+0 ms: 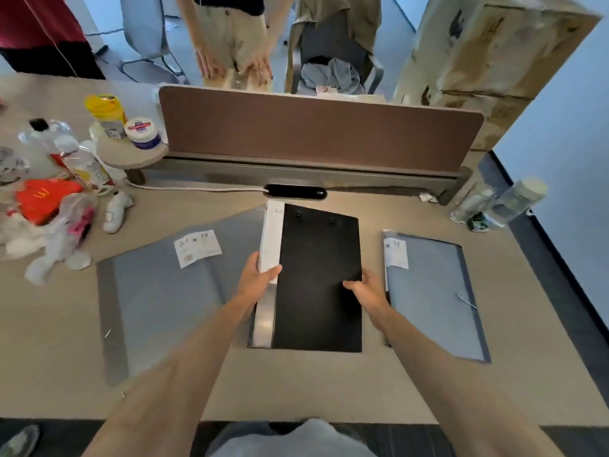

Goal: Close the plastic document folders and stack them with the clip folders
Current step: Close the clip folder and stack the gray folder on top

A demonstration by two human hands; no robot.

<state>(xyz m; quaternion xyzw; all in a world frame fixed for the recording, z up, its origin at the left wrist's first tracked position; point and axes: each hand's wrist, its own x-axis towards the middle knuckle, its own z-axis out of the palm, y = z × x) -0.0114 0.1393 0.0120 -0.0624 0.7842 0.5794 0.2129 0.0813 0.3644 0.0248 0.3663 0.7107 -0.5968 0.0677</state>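
A black clip folder [318, 258] with a white spine label lies in the middle of the desk, on top of another folder whose silvery edge shows at its lower left. My left hand [258, 277] grips its left edge at the white label. My right hand [365, 290] holds its right edge. A grey plastic document folder [158, 301] lies open flat to the left, with a white sticker on it. A second grey plastic document folder [431, 291] lies closed to the right, with an elastic cord at its right side.
A brown divider panel [316, 133] runs along the desk's back. Bottles, jars, a red bag and white wrappers [59, 199] crowd the left. Two clear bottles [501, 202] stand at the right edge. A person [230, 37] stands behind the divider, next to a chair.
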